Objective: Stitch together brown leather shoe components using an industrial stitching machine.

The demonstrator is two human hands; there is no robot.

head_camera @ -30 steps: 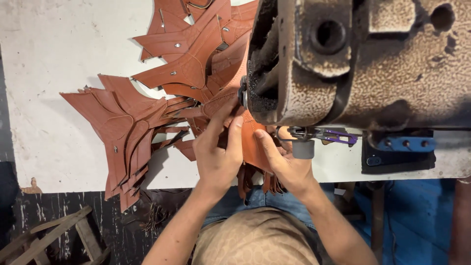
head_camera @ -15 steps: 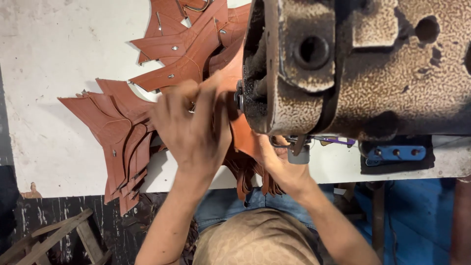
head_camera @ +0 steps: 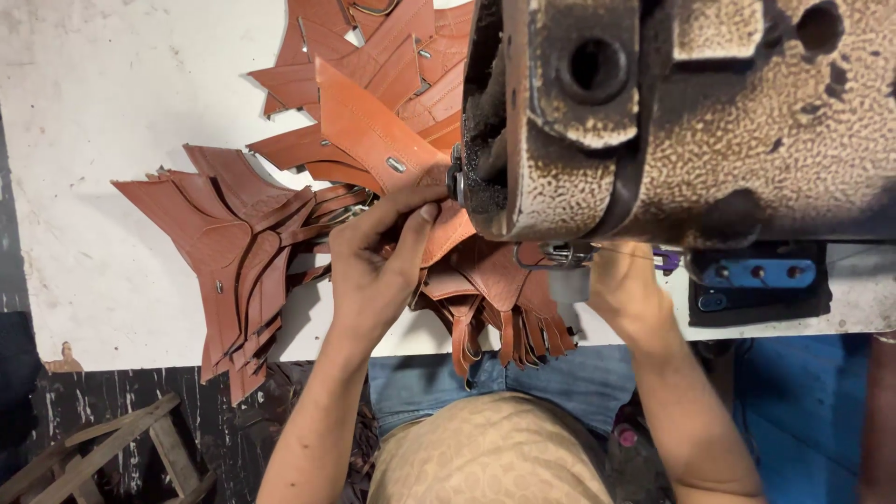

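At centre frame, left hand (head_camera: 373,266) pinches a stitched tan leather strap (head_camera: 373,131) between thumb and fingers beside the rough brown sewing machine head (head_camera: 691,121); right hand (head_camera: 625,289) sits half hidden beneath it, grip unclear.

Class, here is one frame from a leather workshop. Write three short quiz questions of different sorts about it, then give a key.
1. True or false: the left hand grips a brown leather strap.
2. What lies heaped on the white table? A) leather pieces B) buttons C) paper
3. Where is the right hand?

Key: 1 true. 2 A. 3 Under the sewing machine, its fingers hidden.
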